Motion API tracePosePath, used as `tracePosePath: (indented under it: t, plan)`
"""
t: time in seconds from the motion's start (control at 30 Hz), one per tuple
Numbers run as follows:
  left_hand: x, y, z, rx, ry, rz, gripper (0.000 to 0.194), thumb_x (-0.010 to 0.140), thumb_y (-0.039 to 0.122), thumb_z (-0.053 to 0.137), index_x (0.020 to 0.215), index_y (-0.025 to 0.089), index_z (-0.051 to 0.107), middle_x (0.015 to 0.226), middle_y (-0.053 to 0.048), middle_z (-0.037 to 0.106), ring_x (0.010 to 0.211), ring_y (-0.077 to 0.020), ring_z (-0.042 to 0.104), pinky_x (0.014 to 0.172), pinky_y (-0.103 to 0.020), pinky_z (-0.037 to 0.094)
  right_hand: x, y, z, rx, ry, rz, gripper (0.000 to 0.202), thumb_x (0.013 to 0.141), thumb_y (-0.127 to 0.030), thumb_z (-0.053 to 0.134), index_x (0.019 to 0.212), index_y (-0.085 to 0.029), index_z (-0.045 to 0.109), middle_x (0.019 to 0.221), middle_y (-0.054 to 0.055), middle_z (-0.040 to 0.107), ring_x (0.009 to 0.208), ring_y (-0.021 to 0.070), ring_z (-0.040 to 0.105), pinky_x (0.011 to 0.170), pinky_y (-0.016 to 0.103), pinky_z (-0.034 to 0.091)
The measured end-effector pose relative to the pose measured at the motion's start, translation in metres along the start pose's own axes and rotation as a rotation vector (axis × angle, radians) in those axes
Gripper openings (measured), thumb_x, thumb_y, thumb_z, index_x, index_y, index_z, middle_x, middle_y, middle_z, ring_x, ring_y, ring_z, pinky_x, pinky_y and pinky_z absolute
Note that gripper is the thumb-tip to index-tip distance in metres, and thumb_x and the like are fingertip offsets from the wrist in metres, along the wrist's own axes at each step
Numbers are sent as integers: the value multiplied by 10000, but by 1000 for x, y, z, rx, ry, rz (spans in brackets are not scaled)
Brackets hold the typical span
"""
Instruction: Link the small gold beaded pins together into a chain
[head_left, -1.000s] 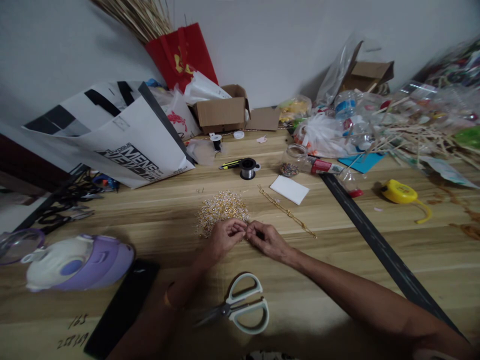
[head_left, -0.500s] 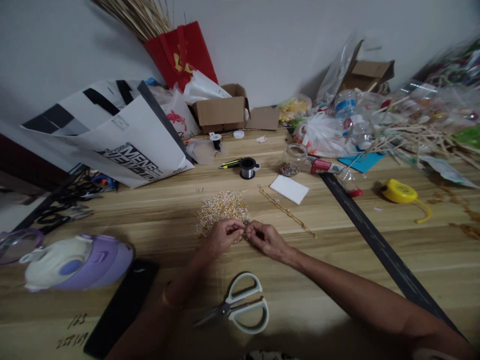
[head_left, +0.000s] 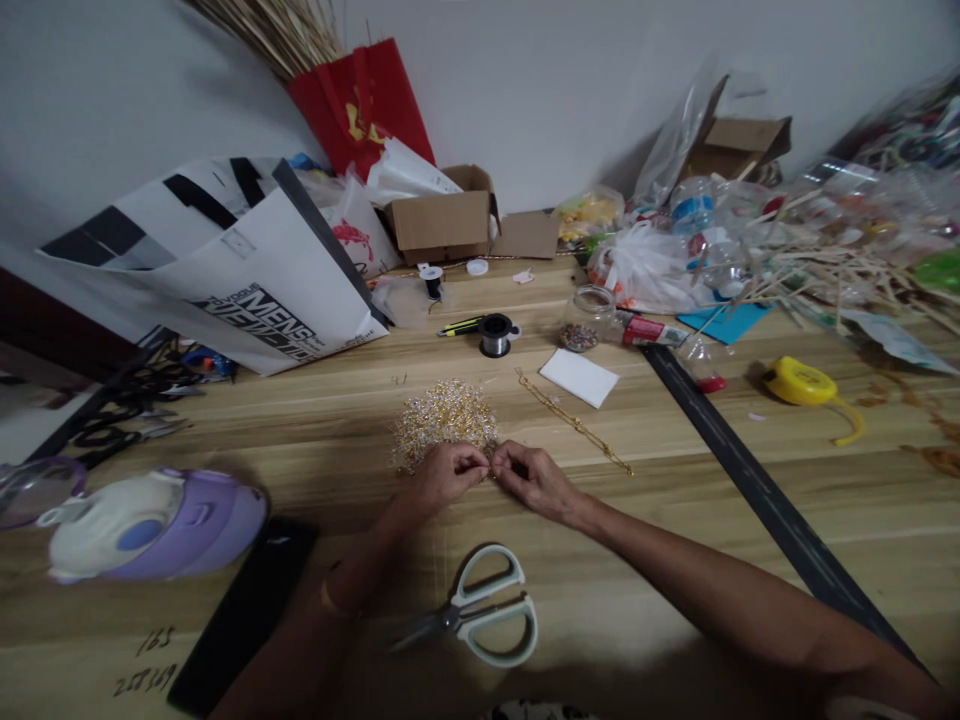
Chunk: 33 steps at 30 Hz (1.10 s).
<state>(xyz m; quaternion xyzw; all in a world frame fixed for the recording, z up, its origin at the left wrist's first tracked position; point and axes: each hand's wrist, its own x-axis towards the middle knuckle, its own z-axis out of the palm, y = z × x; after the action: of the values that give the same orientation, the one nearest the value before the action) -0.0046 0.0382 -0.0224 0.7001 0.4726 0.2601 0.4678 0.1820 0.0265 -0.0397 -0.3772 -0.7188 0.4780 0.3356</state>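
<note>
Hands pinched together at the bead pile

Fingertips of the left hand (head_left: pixel 444 474) and the right hand (head_left: pixel 529 477) are pressed together at the near edge of the pile of gold and silver beads (head_left: pixel 444 415) on the desk (head_left: pixel 300 440); each grip is pinched shut, though what is held is too small to tell. Just right of the pile a gold chain (head_left: pixel 574 422) is laid. Nearer than the pile, scissors (head_left: pixel 480 610) are seen. Left of the pile, "MENS" is printed on a white bag (head_left: pixel 247 290), and "165" is written on the desk's near left edge.
</note>
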Motion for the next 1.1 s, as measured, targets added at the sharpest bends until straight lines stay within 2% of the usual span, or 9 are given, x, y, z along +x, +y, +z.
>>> tracePosePath:
  t: [0.4,0.63,0.8,1.1]
  plan:
    - [-1,-2,0,-5,-36,-15,144,702,257,592,694,121,639,579,3,577,537,-92,499,529,-191,387,0,0,0,-2,-9,4,75,848,-197,482,809,-155,531,628,-34,466,559,96,401,520,202,298]
    - [0,4,-3,14,34,2,118,702,227,578,677,123,628,600,-7,603,550,-98,526,534,-189,405,0,0,-1,22,-16,-17,91,859,-204,476,807,-155,531,628,-36,458,562,92,394,523,198,296]
    - [0,6,-2,69,120,67,110,709,208,564,672,127,628,597,-9,609,540,-95,525,507,-179,400,0,-3,-2,12,-32,-13,87,850,-188,476,791,-154,530,625,-36,459,563,90,394,520,198,289]
    - [-3,10,1,264,183,199,90,731,136,540,686,150,617,612,3,598,550,-92,525,523,-183,399,0,-1,-1,42,-31,-19,61,821,-158,490,776,-154,532,623,-37,470,560,88,404,514,191,289]
